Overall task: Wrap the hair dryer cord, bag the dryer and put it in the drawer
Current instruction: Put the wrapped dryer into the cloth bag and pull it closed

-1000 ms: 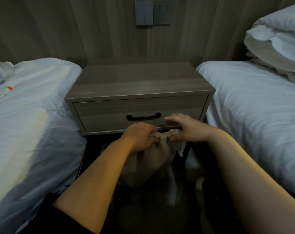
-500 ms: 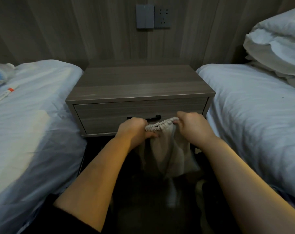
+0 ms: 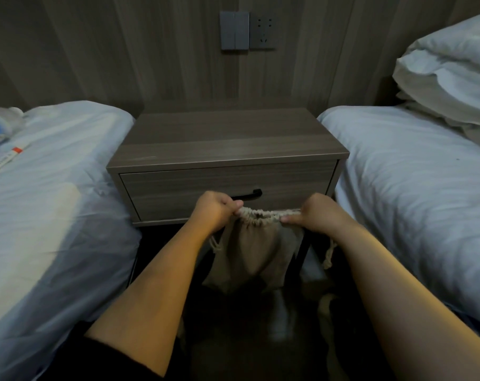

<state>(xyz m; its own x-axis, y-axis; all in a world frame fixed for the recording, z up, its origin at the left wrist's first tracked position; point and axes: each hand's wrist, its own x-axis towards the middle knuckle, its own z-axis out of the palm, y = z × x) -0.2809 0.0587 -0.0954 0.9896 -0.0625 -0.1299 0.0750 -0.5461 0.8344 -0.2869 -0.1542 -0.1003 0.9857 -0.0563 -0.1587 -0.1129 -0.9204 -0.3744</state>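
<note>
The bag (image 3: 249, 257) is held hanging in front of the shut drawer (image 3: 227, 192), its gathered mouth pinched by left hand (image 3: 215, 213) and right hand (image 3: 319, 214). Soft, sagging cloth; best gripped at the drawstring hem.

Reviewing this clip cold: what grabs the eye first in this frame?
Both hands, left hand and right hand, grip the gathered mouth of a beige drawstring bag hanging low at centre. Behind it stands the wooden nightstand, its drawer shut, flanked by two white beds.
</note>
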